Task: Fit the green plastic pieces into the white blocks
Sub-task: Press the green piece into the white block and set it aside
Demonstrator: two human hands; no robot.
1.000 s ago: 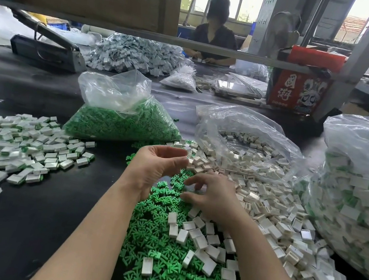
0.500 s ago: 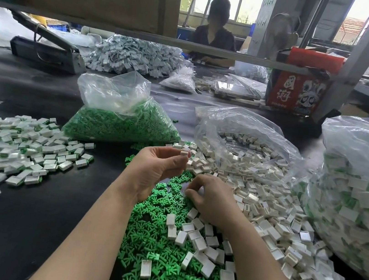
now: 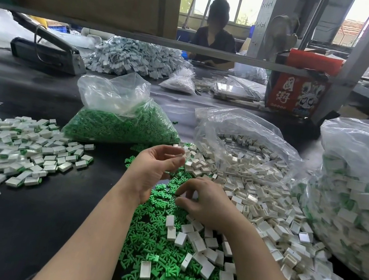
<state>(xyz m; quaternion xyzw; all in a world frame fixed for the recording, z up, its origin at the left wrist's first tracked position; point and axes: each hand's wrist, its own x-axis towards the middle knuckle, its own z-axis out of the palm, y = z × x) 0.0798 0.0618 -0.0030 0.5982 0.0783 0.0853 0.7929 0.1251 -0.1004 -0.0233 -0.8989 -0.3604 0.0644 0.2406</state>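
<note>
A loose pile of green plastic pieces (image 3: 160, 263) lies on the black table in front of me, with white blocks (image 3: 256, 213) heaped to its right and spilling over it. My left hand (image 3: 155, 169) is raised above the pile and pinches a small white block (image 3: 180, 155) at its fingertips. Lower down, my right hand (image 3: 205, 203) rests on the piles, its thumb and fingers curled together at the green pieces; whether it grips one is unclear.
A bag of green pieces (image 3: 120, 115) stands behind the pile, an open bag of white blocks (image 3: 246, 134) beside it. A large bag of fitted blocks (image 3: 360, 204) fills the right. Fitted blocks (image 3: 16, 153) spread at left. Another person (image 3: 213, 41) sits across the table.
My right hand has slid left off the white blocks onto the green pieces. My left hand stays raised with the white block in its fingertips.
</note>
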